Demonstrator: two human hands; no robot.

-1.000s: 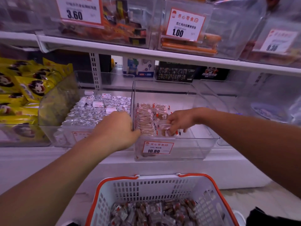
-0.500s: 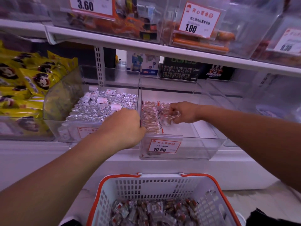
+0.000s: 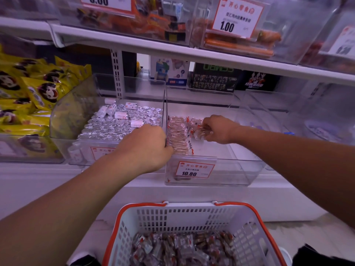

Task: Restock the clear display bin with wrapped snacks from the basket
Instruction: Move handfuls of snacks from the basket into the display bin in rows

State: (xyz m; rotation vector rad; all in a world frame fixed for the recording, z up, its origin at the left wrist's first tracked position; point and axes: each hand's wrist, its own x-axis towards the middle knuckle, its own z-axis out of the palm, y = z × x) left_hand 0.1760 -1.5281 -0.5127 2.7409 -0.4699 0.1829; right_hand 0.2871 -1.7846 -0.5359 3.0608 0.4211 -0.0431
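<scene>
The clear display bin [image 3: 226, 171] with a 10.80 price tag stands on the lower shelf. A neat row of wrapped snacks [image 3: 177, 135] lines its left side. My left hand [image 3: 146, 145] grips the bin's left wall at the front corner. My right hand [image 3: 218, 129] reaches into the bin and holds a few wrapped snacks [image 3: 198, 132] beside the row. Below, a white basket [image 3: 192, 217] with an orange rim holds many more wrapped snacks [image 3: 182, 248].
A neighbouring clear bin [image 3: 76, 150] of silver foil candies sits to the left, with yellow snack bags [image 3: 28, 96] beyond it. An empty clear bin [image 3: 269, 116] stands to the right. The upper shelf [image 3: 172, 48] carries more bins with price tags.
My right hand has moved deeper into the bin with the snacks, from near the front to beside the middle of the row. My left hand keeps its grip on the bin wall.
</scene>
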